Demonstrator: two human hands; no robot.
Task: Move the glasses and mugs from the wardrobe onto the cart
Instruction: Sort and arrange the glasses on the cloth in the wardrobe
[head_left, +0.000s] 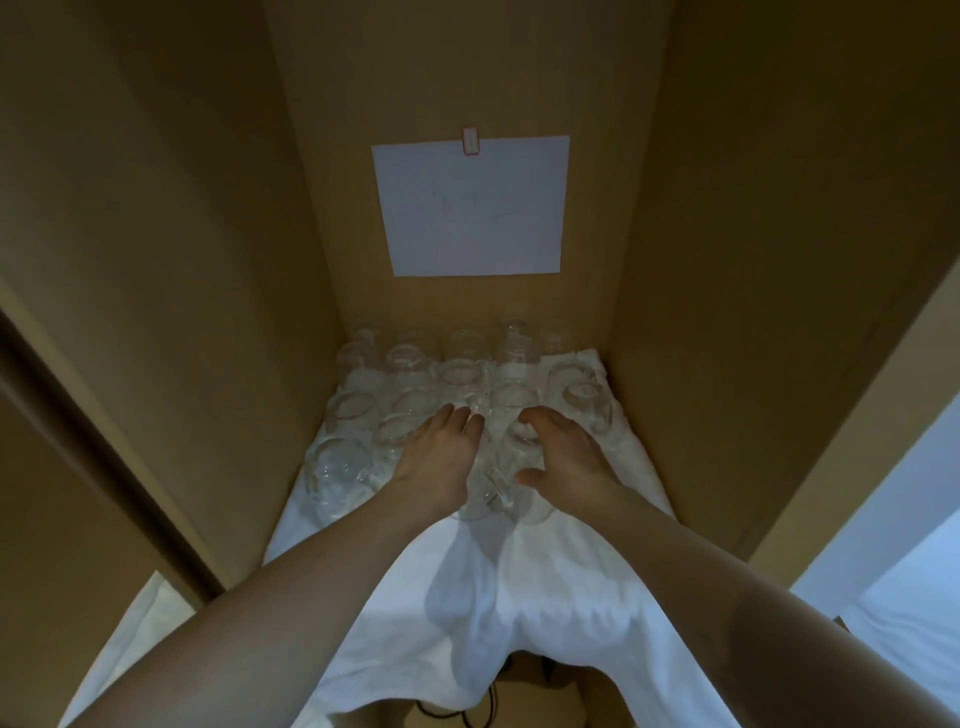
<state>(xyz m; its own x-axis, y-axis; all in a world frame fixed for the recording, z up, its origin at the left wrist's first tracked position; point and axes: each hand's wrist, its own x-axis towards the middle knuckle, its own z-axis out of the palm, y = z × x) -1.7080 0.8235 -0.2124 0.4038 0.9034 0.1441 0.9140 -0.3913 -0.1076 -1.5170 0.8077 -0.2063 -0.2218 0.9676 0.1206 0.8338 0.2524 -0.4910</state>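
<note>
Several clear glasses and glass mugs (462, 374) stand in rows on a white cloth (545, 587) on the wardrobe shelf. My left hand (436, 457) reaches in palm down over a glass mug (491, 493) at the front of the group. My right hand (563, 457) lies over a neighbouring glass (519, 441), fingers curled around it and thumb spread. Whether either hand grips firmly is hard to tell. A larger glass (335, 475) stands at the front left. The cart is out of view.
Brown wardrobe walls (208, 312) close in on both sides. A white paper sheet (470, 208) is clipped to the back panel. The cloth hangs over the shelf's front edge. Dark cables (483, 712) lie below. A white surface (909, 597) shows at right.
</note>
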